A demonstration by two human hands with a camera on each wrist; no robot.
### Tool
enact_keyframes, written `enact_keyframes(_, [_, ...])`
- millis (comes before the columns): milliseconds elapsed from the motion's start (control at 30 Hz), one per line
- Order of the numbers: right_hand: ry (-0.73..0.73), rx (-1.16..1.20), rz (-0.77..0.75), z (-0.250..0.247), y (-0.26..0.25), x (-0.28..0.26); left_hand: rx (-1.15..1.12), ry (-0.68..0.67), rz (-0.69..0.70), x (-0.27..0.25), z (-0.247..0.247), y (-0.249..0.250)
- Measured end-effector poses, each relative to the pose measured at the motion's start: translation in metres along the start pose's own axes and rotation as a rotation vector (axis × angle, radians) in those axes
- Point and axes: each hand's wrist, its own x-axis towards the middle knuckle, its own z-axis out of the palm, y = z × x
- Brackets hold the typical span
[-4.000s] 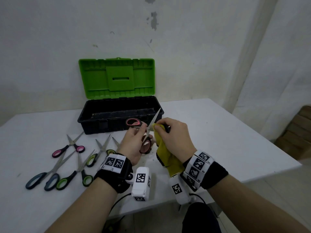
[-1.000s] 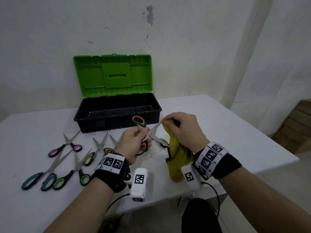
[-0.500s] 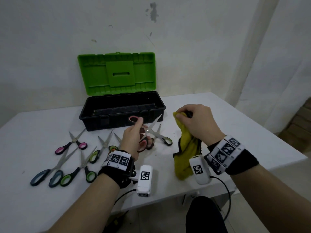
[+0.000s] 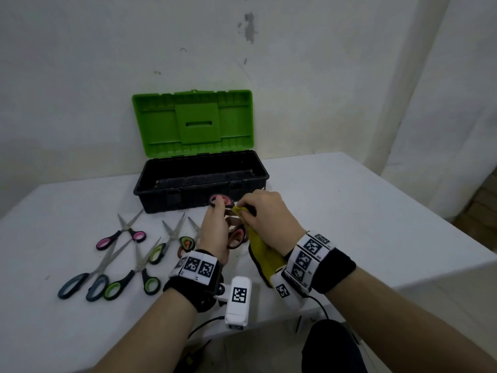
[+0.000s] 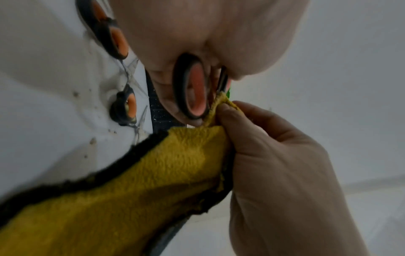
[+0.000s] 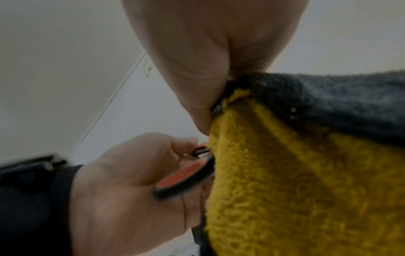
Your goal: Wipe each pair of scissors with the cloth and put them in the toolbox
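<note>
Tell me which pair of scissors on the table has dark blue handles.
The blue-handled scissors at the far left front, nearest the table's edge. The other pairs lying there have pink, green or orange handle linings.

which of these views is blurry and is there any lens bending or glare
Head view: fairly sharp, dim even light, no glare, wall edges bowed by the wide lens. Left wrist view: yellow cloth soft, right hand stretched large. Right wrist view: blurriest, left hand and red-handled scissors smeared.

Bare workroom, stained white wall (image 4: 80,63), white table (image 4: 349,211), open toolbox (image 4: 199,181), cardboard boxes (image 4: 481,200) at rt.
</note>
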Motion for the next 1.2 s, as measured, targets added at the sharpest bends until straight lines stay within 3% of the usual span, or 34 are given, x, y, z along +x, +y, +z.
enact_keyframes(200, [0.036, 0.036, -0.11, 0.004, -0.007, -0.005, 0.078, 0.004, 0.028, 0.0, -0.003, -0.001])
enact_keyframes(333, [0.042, 0.021, -0.065, 0.002, 0.0, -0.005, 0.037, -0.109, 0.032, -0.003, -0.002, -0.002])
enact_keyframes(433, [0.087, 0.016, -0.064, 0.001, 0.001, -0.003, 0.018, -0.073, 0.045, -0.003, 0.002, -0.004])
enact_keyframes(733, [-0.108, -0.158, -0.031, -0.012, -0.005, -0.004, 0.3, 0.052, 0.247, -0.004, 0.005, -0.009])
enact_keyframes(900, [-0.079, -0.126, -0.066, -0.011, -0.012, -0.005, 0.28, -0.014, 0.309, -0.009, 0.01, -0.006])
enact_keyframes(1033, [-0.074, -0.166, 0.027, -0.018, 0.005, -0.005, 0.214, 0.056, 0.264, -0.002, -0.001, 0.003])
enact_keyframes(1200, [0.052, -0.037, -0.089, -0.011, -0.006, -0.005, 0.252, 0.041, 0.325, -0.006, 0.005, 0.001])
